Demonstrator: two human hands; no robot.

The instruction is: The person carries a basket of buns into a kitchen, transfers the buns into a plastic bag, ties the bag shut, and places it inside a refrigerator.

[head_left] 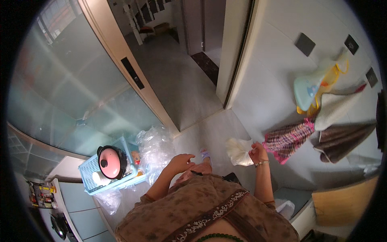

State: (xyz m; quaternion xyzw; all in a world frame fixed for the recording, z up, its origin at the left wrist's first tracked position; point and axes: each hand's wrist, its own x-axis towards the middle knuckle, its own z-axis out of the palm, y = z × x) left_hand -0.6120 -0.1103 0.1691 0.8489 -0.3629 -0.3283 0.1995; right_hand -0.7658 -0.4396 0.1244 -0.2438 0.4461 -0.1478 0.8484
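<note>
My right hand [258, 152] is closed on a white plastic bag [239, 152], which hangs to its left above the floor. A bracelet circles that wrist. My left hand [182, 163] is held before my body, fingers apart and slightly bent, with nothing in it. Left of it stands a bundle of clear plastic bags [155, 148]. Beyond that, a pink lidded pot [110, 163] with black handles rests on a light blue plastic basket [86, 175], beside a white cylindrical item [101, 178].
A sliding glass door [130, 72] stands partly open ahead, its frame left of the doorway. On the right wall hang a checked cloth [290, 137], towels [338, 109] and a yellow-strapped item [307, 90]. Drawers [78, 199] are at lower left, a wooden board [343, 202] at lower right.
</note>
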